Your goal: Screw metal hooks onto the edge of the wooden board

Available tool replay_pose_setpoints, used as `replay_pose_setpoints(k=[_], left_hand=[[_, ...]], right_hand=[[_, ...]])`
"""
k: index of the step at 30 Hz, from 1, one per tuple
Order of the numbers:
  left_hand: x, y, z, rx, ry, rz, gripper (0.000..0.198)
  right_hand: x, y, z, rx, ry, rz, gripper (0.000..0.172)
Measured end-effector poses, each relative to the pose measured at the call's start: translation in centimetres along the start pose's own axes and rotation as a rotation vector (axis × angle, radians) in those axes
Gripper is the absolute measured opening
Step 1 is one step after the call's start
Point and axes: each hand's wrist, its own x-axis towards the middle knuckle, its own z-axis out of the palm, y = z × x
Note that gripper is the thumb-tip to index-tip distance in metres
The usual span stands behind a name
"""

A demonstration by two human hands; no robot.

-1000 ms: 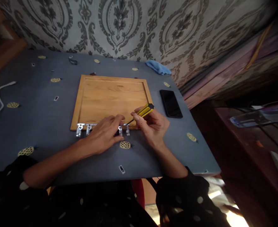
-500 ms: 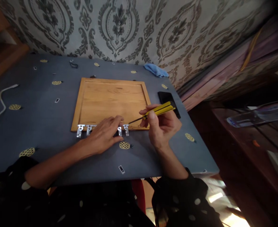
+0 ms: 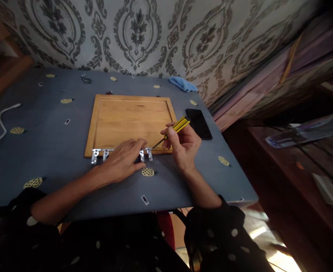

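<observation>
A framed wooden panel (image 3: pixel 129 121) lies flat on the table, with a silver metal strip bearing several hinge-like brackets (image 3: pixel 149 153) along its near edge. My left hand (image 3: pixel 123 158) rests over the middle of that strip, fingers stretched onto the panel and thumb apart at the near side, covering some of the brackets. My right hand (image 3: pixel 186 147) is closed around a screwdriver (image 3: pixel 177 126) with a yellow and black handle. Its thin shaft slants down to the left, and the tip is at the panel's near edge beside the rightmost bracket. Whether it touches a screw is too small to tell.
A black phone (image 3: pixel 199 124) lies right of the panel. Behind it is a blue cloth (image 3: pixel 183 84) by the patterned wall. A white cable (image 3: pixel 3 117) curves at the left. The table's right edge (image 3: pixel 236 158) drops toward a dark red surface (image 3: pixel 285 158) holding a clear plastic item.
The screwdriver has become steeper, with its tip slightly nearer the rightmost bracket. My right hand has shifted left and turned. My left hand stays on the strip. The view has shifted slightly.
</observation>
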Motion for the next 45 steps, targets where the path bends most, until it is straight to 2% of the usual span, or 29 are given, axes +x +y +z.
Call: replay_pose_setpoints(k=[10,24,27,31,34,37,41,45], left_hand=[[-0.3,-0.2,-0.7,-0.076,-0.018,0.020,0.057],[-0.2,-0.2,-0.8,-0.074,-0.035,0.022,0.059],[-0.4,-0.5,-2.1,-0.095,0.061,0.012,0.055],[-0.8,-2.7,-4.8,-0.091,0.269,-0.027,0.040],[-1.4,-5.7,-6.7,-0.063,0.369,-0.084,0.030],[-2.3,-9.1,-8.0,-0.025,0.505,-0.234,0.024],[-2.9,-12.2,-8.7,0.033,0.594,-0.337,0.019],[-2.8,-14.0,-8.3,0.088,0.618,-0.387,0.014]], right_hand=[[0.3,-0.1,-0.3,-0.022,0.038,0.062,0.035],[0.7,1.0,-0.5,-0.017,0.038,0.068,0.033],[1.1,1.6,-0.8,0.012,0.038,0.122,0.035],[1.7,2.1,-1.2,0.140,0.059,0.245,0.043],[2.0,2.2,-1.1,0.182,0.069,0.374,0.050],[2.3,2.3,-0.9,0.187,0.082,0.452,0.056],[2.8,2.4,-1.0,0.114,0.071,0.496,0.051],[3.2,2.9,-1.4,0.029,0.063,0.512,0.058]])
